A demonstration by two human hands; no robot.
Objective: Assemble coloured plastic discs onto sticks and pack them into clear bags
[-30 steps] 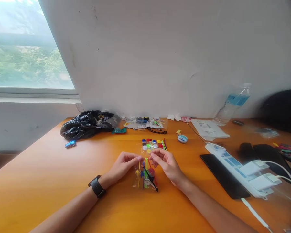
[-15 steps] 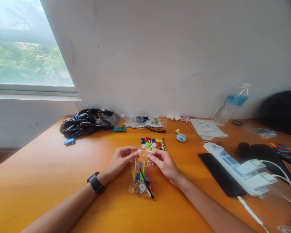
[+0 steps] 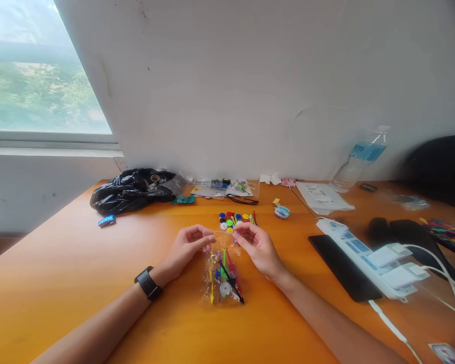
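Between my hands hangs or rests a clear plastic bag; whether it touches the table I cannot tell. Inside it are a yellow arrow-shaped stick, a black arrow-shaped stick, blue, green and red sticks, and small round discs, one of them white. My left hand, below a black wristwatch, pinches the bag's upper left corner. The upper right corner is pinched by my right hand. Just beyond the bag, several coloured discs and thin sticks lie on the table, partly hidden by my fingers.
A black plastic bag and a small blue packet lie at the left. On the right are a black phone, a white power strip with cables, and a tilted water bottle. A small round container stands behind my right hand.
The bag's top edge is now stretched flatter between my hands, and my right fingers have risen slightly along it. The whole view has shifted a little.
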